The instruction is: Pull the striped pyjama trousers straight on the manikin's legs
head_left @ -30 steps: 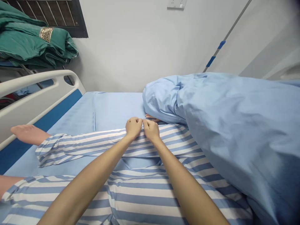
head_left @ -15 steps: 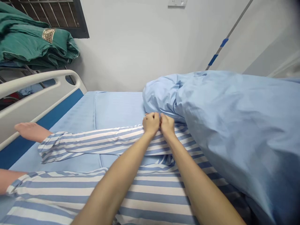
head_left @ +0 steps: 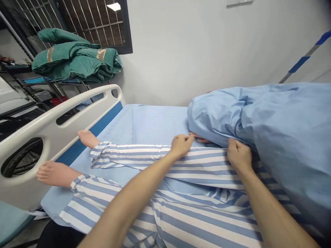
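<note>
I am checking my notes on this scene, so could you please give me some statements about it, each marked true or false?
1. The left hand is nearer the bare feet than the right hand is. True.
2. The trousers are plain green. False: the trousers have blue and white stripes.
3. The right hand lies flat with fingers spread. False: it is curled, by the edge of the blue cover.
4. The green bundle has patterned bands. True.
5. The blue cover hides both bare feet. False: both show beyond the trouser legs.
</note>
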Demonstrator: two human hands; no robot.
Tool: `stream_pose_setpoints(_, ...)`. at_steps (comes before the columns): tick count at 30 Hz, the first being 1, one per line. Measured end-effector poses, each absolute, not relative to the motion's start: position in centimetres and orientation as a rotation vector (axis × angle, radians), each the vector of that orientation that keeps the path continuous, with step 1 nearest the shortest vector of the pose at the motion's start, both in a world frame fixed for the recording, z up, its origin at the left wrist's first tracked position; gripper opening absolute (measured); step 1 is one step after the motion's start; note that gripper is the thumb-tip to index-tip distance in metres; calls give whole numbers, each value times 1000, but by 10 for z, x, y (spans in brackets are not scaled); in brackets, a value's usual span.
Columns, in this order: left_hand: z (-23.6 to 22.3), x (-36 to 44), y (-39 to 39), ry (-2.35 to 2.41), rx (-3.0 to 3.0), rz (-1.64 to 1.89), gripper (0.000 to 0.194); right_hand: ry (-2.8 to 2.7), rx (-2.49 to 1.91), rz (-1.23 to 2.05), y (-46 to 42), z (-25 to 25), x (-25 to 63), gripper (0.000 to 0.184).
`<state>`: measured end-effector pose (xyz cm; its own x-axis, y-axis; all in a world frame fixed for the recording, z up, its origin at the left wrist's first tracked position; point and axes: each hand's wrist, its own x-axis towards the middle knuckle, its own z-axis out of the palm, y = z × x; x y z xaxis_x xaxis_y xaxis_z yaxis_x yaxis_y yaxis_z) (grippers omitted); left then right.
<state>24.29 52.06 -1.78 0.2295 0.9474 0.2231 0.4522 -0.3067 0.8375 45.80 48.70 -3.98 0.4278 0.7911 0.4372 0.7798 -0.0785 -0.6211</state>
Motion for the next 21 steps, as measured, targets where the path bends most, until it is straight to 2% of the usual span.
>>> stream_pose_setpoints(5, 12, 78, 525, 1568, 1826, 1133, 37, -1383, -2266, -64, 495, -37, 428, 27)
stream_pose_setpoints(8, 2, 1, 526, 1698, 1905, 1164, 38, -1582, -2006, -46, 504, -28, 345, 28)
stream_pose_setpoints(10, -20, -33, 528, 1898, 1904, 1066, 38, -1730, -1686, 135, 512, -19, 265, 35)
stream_pose_setpoints(15, -67, -69, 531, 2213, 1876, 822, 34, -1795, -1191, 482, 529, -17, 85, 40)
stream_pose_setpoints(21, -52, -62, 538, 2210, 1816, 791, 37, -1470, -1294, 751, 537, -54, 35, 40)
